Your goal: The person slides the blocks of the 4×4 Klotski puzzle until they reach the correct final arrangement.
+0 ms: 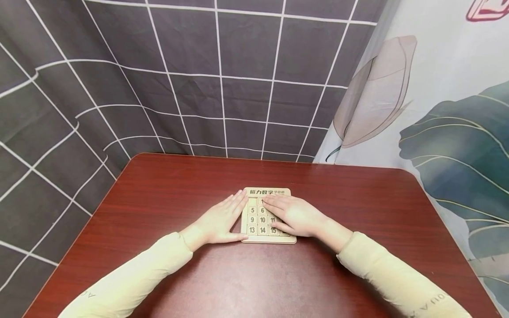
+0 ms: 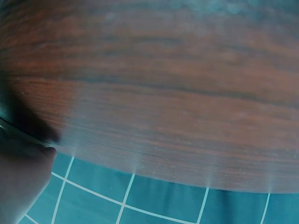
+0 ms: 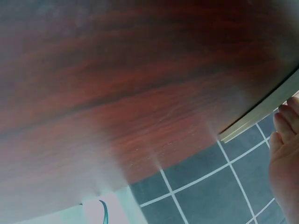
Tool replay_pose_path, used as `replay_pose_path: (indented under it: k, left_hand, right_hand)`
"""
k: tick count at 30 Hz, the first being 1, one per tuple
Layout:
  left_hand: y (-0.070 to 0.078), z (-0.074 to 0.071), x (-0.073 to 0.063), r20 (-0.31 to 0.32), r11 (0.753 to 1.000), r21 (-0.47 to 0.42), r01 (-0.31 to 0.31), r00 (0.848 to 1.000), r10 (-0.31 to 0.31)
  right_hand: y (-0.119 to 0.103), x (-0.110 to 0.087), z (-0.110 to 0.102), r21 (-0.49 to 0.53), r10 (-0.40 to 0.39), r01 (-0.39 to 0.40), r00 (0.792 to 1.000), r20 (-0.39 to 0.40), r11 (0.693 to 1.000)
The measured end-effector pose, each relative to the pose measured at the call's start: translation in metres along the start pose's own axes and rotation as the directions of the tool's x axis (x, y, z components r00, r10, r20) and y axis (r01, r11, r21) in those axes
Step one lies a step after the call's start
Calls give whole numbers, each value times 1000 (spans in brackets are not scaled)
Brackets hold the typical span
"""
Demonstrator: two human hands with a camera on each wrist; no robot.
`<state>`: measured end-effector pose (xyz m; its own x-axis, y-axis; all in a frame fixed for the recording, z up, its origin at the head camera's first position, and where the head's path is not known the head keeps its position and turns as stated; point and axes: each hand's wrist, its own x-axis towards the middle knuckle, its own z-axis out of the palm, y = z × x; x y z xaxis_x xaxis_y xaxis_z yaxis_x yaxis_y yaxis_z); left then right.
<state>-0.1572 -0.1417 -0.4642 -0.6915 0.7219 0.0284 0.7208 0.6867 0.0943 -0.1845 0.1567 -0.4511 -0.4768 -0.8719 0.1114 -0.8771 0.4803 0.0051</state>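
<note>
A pale wooden number slide puzzle (image 1: 268,239) lies flat on the table, with Chinese lettering along its top. Its number tiles (image 1: 262,220) sit in rows, and the top-left slot shows no tile. My left hand (image 1: 220,221) lies along the puzzle's left side, fingers straight toward the upper corner and thumb at the lower one. Extended fingers of my right hand (image 1: 296,214) rest over the tiles from the right, hiding much of the right columns. In the right wrist view, that hand is beside the puzzle's edge. Only part of the left hand appears in the left wrist view.
The puzzle lies on a reddish-brown wooden table (image 1: 179,176) with rounded back corners. A dark grid-patterned curtain (image 1: 246,53) hangs behind it. To the right hangs a pale curtain (image 1: 429,70) printed with leaves.
</note>
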Motion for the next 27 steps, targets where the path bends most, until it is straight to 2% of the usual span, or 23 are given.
replay_pose_path:
  k: [7,18,27]
  left_hand:
    - [1,-3,0,4,1000,-6,-2,1000,2]
    - [0,-2,0,11,1000,-20,5,1000,-4]
    - [0,-4,-1,11,999,-34,2,1000,-2]
  right_hand:
    - [-1,8,4,4,-3,3,1000,-13,1000]
    - [-7,26,3,17,-22,22,999,26,1000]
    - [9,6,-6,62,8,-5,999,-48,998]
